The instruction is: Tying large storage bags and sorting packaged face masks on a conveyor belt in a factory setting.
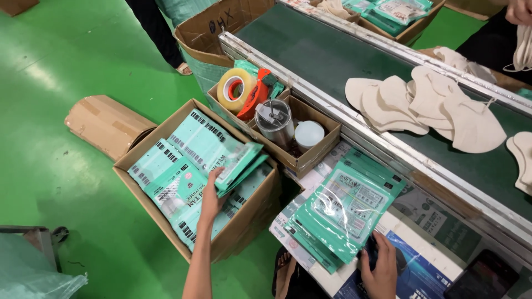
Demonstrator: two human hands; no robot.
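Observation:
My left hand (pixel 212 197) reaches into an open cardboard box (pixel 145 191) on the floor and holds a small bunch of green sealed mask packets (pixel 216 147) over the packets lying in it. My right hand (pixel 381 264) rests near the bottom edge on the close end of a fanned stack of green packets (pixel 343 207) lying on a paper-covered work surface (pixel 426 232). Its fingers press the stack's lower corner.
A smaller box (pixel 303 160) holds a steel tumbler (pixel 274 119), a white lid and a tape dispenser (pixel 244 91). Beige masks (pixel 426 105) lie on the dark conveyor belt (pixel 310 50). A phone (pixel 481 277) sits bottom right. Other people stand at top left and top right.

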